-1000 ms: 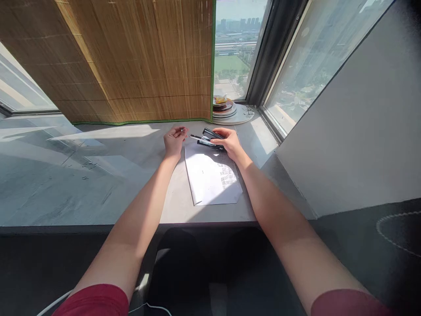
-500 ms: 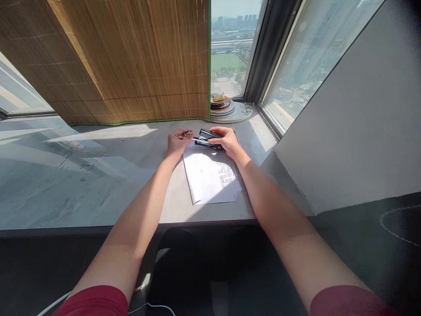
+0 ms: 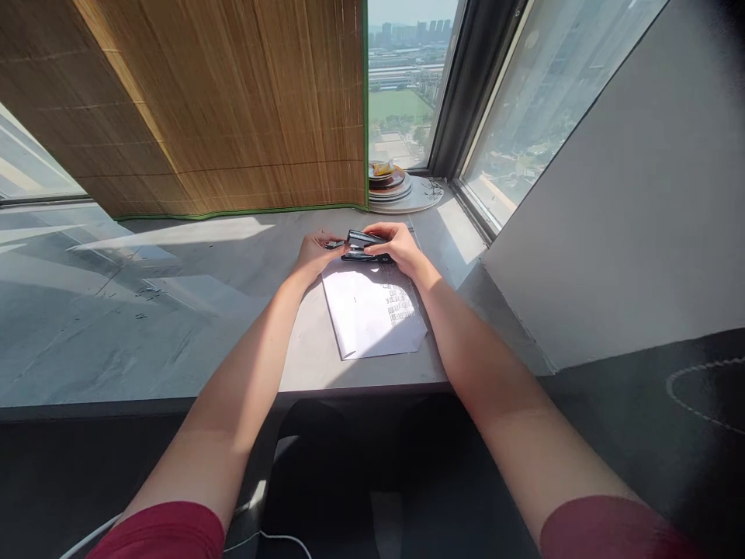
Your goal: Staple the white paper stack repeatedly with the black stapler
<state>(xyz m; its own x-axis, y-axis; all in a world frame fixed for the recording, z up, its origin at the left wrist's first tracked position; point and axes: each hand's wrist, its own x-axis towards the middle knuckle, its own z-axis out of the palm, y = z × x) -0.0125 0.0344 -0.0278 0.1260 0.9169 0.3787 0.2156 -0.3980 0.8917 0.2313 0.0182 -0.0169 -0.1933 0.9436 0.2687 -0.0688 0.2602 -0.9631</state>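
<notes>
A black stapler (image 3: 364, 239) is held in my right hand (image 3: 396, 242), with the thumb in front and the fingers behind. Its top arm is lifted away from its base, so the jaws gape toward the left. My left hand (image 3: 317, 252) pinches at the stapler's left end. A small dark piece shows between those fingertips, too small to name. Just below the stapler lies a stack of white paper (image 3: 369, 314), printed in black on its right side and slightly curled at the lower left corner.
The grey stone-look sill (image 3: 221, 326) stretches left, with scattered tiny dark bits (image 3: 152, 293) on it. Stacked plates (image 3: 391, 190) stand by the window corner. A bamboo blind (image 3: 244, 109) hangs behind. A white wall (image 3: 611, 202) bounds the right side.
My left hand's fingertips have come right up to the stapler's open end; the light strip that showed between them is mostly out of sight. The right hand keeps its hold.
</notes>
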